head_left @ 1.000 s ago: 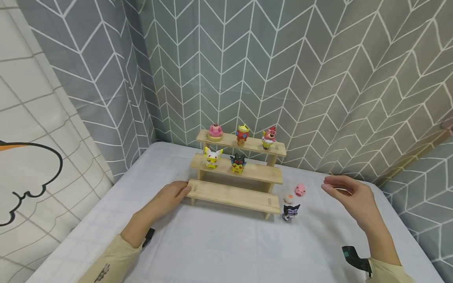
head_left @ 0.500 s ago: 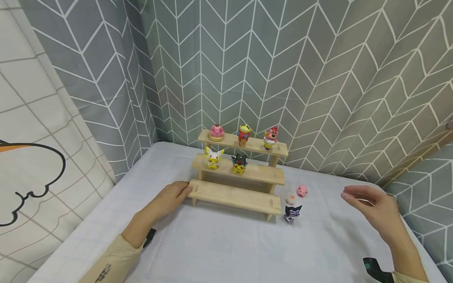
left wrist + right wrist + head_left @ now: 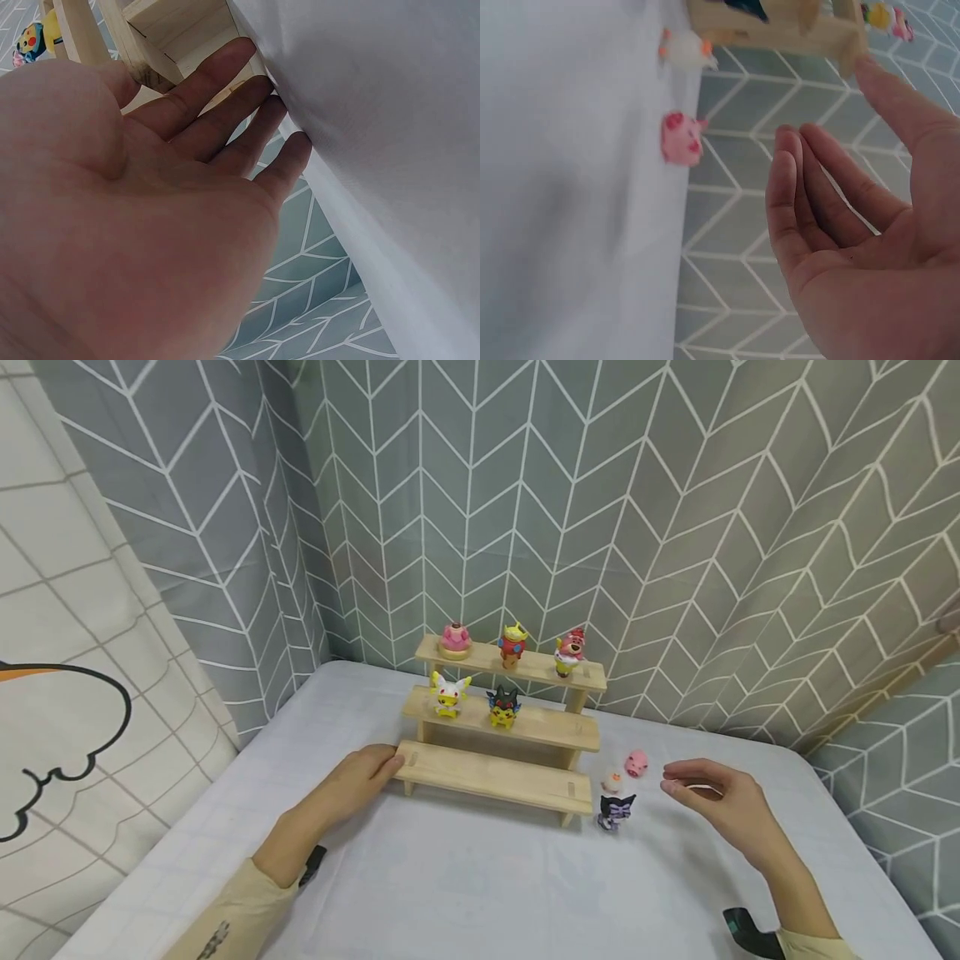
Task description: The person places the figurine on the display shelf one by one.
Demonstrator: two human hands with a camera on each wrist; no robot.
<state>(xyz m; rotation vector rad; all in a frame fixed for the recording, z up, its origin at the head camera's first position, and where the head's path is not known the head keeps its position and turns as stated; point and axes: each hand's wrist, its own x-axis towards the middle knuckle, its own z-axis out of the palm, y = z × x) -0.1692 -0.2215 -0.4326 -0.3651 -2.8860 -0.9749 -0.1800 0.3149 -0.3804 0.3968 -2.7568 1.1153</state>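
Note:
A three-step wooden display shelf (image 3: 495,777) stands on the table. My left hand (image 3: 360,781) rests at the left end of its lowest step. In the left wrist view, that hand's fingers (image 3: 217,97) extend beside the shelf's wood, loosely straight, tips near the white cloth. To the right, my right hand (image 3: 723,810) hovers above the table with fingers loosely bent, holding nothing. Nearest it is a pink pig figure (image 3: 636,764). Beside the pig are a small whitish figure with orange parts (image 3: 612,781) and a black-and-purple eared figure (image 3: 615,811).
On the top step stand a pink figure (image 3: 455,642), a red-and-yellow figure (image 3: 513,646) and a pink bear figure (image 3: 570,652). The middle step bears a white-and-yellow figure (image 3: 448,695) and a black-and-yellow figure (image 3: 503,707). A patterned curtain (image 3: 480,510) hangs behind the table.
My right hand first drew away to the right, then came back left, closer to the pink pig. The left hand stays at the shelf's end. The figures have not moved.

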